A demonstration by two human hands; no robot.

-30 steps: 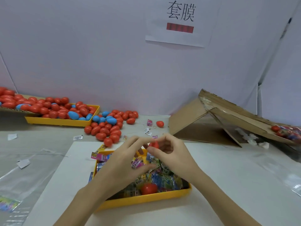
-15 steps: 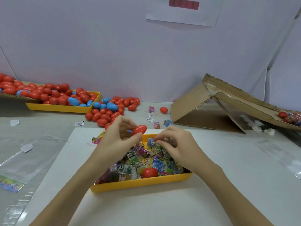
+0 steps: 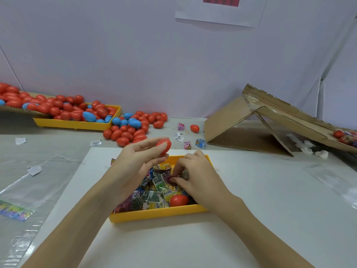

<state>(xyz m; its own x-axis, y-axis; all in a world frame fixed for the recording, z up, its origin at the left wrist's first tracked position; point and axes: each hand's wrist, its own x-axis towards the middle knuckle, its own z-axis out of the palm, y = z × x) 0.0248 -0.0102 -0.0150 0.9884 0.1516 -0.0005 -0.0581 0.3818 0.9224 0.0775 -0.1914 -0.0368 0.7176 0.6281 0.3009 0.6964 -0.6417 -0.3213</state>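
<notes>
Head view: we look down at our two bare hands over a yellow tray [image 3: 154, 216] filled with small wrapped packets [image 3: 154, 190].
Left hand: our left hand [image 3: 135, 163] is raised above the tray's far left corner and grips a red egg [image 3: 163, 147] between thumb and fingertips.
Egg's axis: the long axis is tilted, with the upper end leaning far and right and the lower end pointing back toward the palm.
Right hand: our right hand [image 3: 195, 176] is lowered into the packets, fingers curled, pinching a small purplish piece [image 3: 171, 178]; we cannot tell what it is.
Key relation: the held egg sits just left of, beyond and above the right hand's fingertips, close but not touching.
Nearer hand: the right hand is nearer the packets; the left is nearer the loose egg pile [image 3: 133, 130] at the far left.
Our reading: the two hands probably have to meet, so the short gap between egg and pinched piece matters most.
Also in tray: a second red egg [image 3: 178, 200] lies at the near edge, beside the right wrist.
</notes>
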